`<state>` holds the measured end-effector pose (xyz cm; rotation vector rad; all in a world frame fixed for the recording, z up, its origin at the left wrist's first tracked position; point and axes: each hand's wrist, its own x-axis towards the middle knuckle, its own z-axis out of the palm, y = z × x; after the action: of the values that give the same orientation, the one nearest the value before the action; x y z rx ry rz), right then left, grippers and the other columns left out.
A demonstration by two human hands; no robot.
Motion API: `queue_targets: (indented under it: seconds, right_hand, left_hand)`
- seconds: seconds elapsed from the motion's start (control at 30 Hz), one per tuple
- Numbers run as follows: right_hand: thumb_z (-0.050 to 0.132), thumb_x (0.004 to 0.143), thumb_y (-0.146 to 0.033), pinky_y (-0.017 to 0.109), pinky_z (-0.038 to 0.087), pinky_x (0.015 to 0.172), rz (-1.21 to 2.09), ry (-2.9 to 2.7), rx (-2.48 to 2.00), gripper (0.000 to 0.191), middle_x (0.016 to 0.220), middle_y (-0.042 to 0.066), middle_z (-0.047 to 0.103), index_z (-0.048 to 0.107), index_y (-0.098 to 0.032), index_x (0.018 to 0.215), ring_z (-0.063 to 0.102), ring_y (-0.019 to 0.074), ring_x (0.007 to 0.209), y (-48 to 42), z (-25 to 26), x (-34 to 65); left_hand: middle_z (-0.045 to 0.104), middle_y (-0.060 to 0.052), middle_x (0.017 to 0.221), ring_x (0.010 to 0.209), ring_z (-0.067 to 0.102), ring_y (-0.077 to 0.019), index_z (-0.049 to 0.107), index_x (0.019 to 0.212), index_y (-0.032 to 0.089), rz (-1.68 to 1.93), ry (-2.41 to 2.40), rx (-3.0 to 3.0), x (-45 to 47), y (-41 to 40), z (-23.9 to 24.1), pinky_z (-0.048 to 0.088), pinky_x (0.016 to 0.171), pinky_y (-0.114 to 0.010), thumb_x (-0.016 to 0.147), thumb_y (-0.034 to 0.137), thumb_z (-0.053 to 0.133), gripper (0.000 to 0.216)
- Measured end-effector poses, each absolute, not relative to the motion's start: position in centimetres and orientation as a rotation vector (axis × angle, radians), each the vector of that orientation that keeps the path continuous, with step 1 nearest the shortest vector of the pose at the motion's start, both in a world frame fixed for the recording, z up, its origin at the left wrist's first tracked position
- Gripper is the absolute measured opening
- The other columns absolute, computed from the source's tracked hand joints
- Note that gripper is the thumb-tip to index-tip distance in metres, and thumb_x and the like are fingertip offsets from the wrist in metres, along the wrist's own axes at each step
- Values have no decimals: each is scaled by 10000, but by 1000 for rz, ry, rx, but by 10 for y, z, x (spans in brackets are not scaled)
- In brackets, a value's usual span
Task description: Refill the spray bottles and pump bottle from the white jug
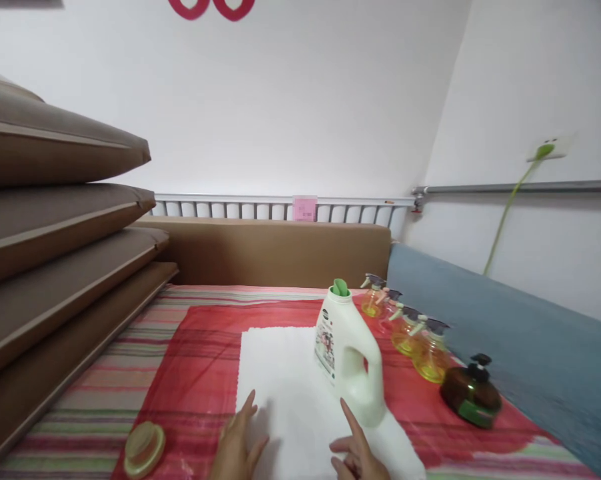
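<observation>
A white jug (353, 360) with a printed label, a side handle and a green pouring spout (340, 288) in its neck stands on a white cloth (275, 380). Low in the view, my left hand (236, 443) hovers over the cloth's left part, thumb and fingers apart, holding nothing. In front of the jug's base is my right hand (356, 448), its index finger stretched out and the other fingers partly curled, with nothing in it. Whether that hand touches the jug I cannot tell. To the left of my left hand lies a pale round cap (144, 448).
Several spray bottles (430, 353) with yellow or pink contents line the right side, beside a brown pump bottle (473, 393). Red plastic sheeting (195, 360) covers the striped cloth (105, 387). Stacked brown cushions (65, 207) rise on the left; a blue-grey panel (505, 313) borders the right.
</observation>
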<state>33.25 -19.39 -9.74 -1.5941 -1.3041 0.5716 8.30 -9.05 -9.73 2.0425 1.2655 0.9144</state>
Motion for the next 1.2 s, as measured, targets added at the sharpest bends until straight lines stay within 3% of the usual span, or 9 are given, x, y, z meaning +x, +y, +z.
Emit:
queue_targets:
  seconds: [0.2, 0.4, 0.5, 0.6, 0.7, 0.93, 1.03, 1.13, 1.2]
  right_hand:
    - [421, 832, -282, 303, 471, 648, 587, -1367, -1538, 677, 888, 29, 617, 127, -236, 1441, 530, 135, 583, -137, -58, 308]
    - [462, 820, -224, 301, 484, 661, 584, -1342, -1536, 734, 916, 19, 612, 76, -266, 1442, 544, 119, 606, -89, -32, 293]
    - [471, 814, -213, 307, 492, 653, 574, -1261, -1511, 749, 883, 10, 609, 66, -262, 1442, 544, 116, 594, -72, -28, 285]
    - [469, 811, -211, 311, 504, 642, 615, -1132, -1479, 763, 838, 0, 603, 43, -239, 1444, 550, 122, 592, -62, -31, 275]
    - [473, 805, -211, 318, 511, 642, 656, -1033, -1473, 776, 809, -6, 603, 33, -212, 1444, 556, 129, 585, -63, -39, 263]
    - [488, 798, -224, 320, 503, 650, 695, -1046, -1515, 784, 820, -5, 599, 46, -211, 1445, 566, 135, 599, -78, -47, 249]
    - [492, 789, -235, 320, 496, 658, 756, -1100, -1546, 730, 811, -5, 596, 151, -202, 1434, 576, 138, 611, -83, -43, 249]
    - [501, 779, -258, 320, 490, 661, 825, -1196, -1582, 675, 799, -4, 592, 260, -183, 1405, 581, 146, 624, -89, -40, 249]
    - [507, 787, -294, 327, 489, 676, 807, -1237, -1593, 692, 801, -4, 602, 234, -189, 1414, 590, 154, 638, -93, -33, 251]
  left_hand:
    - [635, -126, 1162, 1089, 550, -225, 323, 1371, 181, 1084, 1194, 2006, 101, -37, -52, 367, 981, -426, 807, 318, 498, 606]
    - [651, -98, 1112, 997, 589, -218, 211, 1412, 231, 1113, 1129, 1970, 105, -4, -51, 423, 898, -409, 832, 354, 476, 649]
    - [668, -35, 892, 793, 618, -192, 150, 1430, 228, 1119, 1127, 1977, 97, 3, -54, 468, 775, -349, 839, 389, 457, 686]
    - [565, 46, 649, 586, 559, -155, 123, 1437, 200, 1141, 1146, 1956, 92, 4, -54, 461, 624, -274, 841, 415, 439, 708]
    - [474, 83, 557, 491, 487, -138, 127, 1436, 175, 1154, 1151, 1937, 91, 3, -52, 420, 539, -240, 835, 435, 432, 722]
    - [341, 101, 545, 469, 416, -117, 205, 1420, 164, 1053, 1129, 1904, 93, 1, -55, 368, 512, -209, 827, 421, 420, 681]
    - [290, 103, 540, 456, 377, -109, 269, 1403, 168, 1038, 1158, 1901, 87, 1, -50, 327, 497, -201, 829, 364, 412, 623]
    - [313, 97, 542, 467, 378, -107, 277, 1400, 163, 1064, 1180, 1884, 81, 0, -43, 305, 507, -205, 829, 276, 399, 595]
    - [353, 94, 544, 480, 395, -107, 256, 1408, 166, 1083, 1191, 1864, 77, 0, -40, 304, 516, -206, 821, 231, 404, 609]
